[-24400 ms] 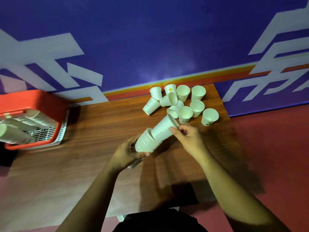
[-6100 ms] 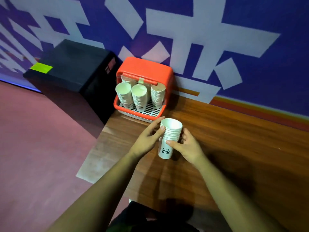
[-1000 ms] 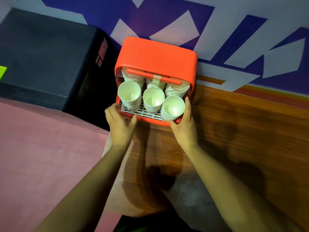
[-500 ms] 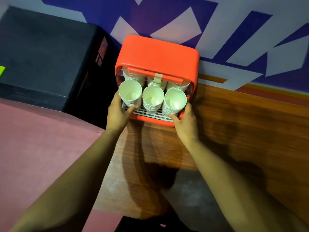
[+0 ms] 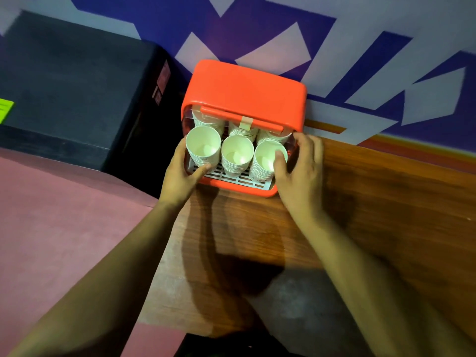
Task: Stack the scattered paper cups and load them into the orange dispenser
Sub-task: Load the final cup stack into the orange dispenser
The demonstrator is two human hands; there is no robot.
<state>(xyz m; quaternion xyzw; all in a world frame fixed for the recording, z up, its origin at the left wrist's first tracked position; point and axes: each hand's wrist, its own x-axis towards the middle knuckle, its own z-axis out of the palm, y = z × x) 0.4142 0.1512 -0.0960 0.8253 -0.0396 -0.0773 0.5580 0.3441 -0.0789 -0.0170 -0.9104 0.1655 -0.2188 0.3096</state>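
Probably light, crushable paper, best held by the walls: left hand (image 5: pixel 177 176) wraps the left stack (image 5: pixel 203 148); right hand (image 5: pixel 301 173) thumbs the right stack (image 5: pixel 265 158), fingers (image 5: pixel 306 143) hooking the orange dispenser (image 5: pixel 244 88).

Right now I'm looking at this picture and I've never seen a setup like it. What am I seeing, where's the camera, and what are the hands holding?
There is no machine here: these are a person's two bare hands, filmed by one camera worn on the head, looking forward and down. On the wooden table, against the blue and white wall, stands an orange dispenser. Three stacks of paper cups, left stack, middle stack and right stack, sit on its white slotted tray, with more stacks behind them. The left hand grips the dispenser's left side, thumb inside by the left stack; the right hand grips its right side, thumb on the right stack's rim. A black box stands left of the table.
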